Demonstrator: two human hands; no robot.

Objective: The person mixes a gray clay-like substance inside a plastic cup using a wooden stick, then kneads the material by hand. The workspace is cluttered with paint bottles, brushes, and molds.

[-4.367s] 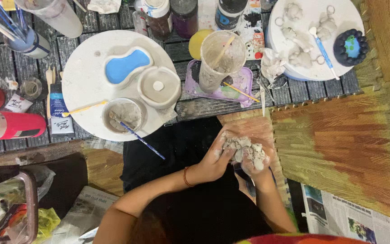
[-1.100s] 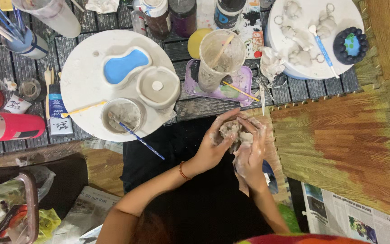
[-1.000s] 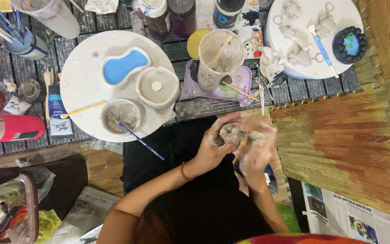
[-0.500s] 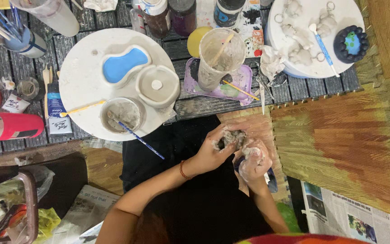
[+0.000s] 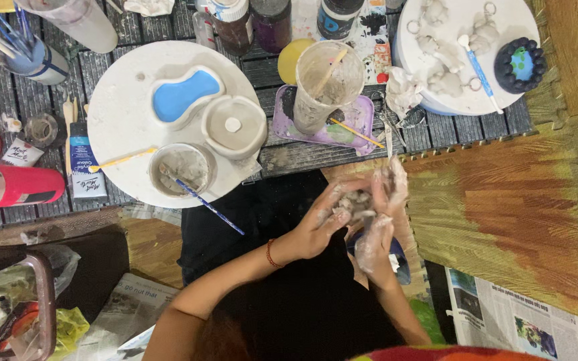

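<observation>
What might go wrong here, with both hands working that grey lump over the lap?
Wet bits of the grey clay lump could drop onto the black clothing, since both clay-smeared hands, left hand and right hand, squeeze it over the lap. The thin blue paintbrush overhangs the round white board and might get knocked off.

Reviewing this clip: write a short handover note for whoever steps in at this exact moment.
Left hand: bare, smeared with grey-white paste, cupped around a small grey lump held over the lap.
Right hand: coated in the same paste, pressed against the lump from the other side.
Nearby: white round board with a blue-filled mould, a white mould and a mixing bowl with a blue brush. Plastic cup with a stick on the purple tray. White plate carries several pale cast figures.
Done: figures already cast on the plate.
Left: the lump is not yet set down.
</observation>
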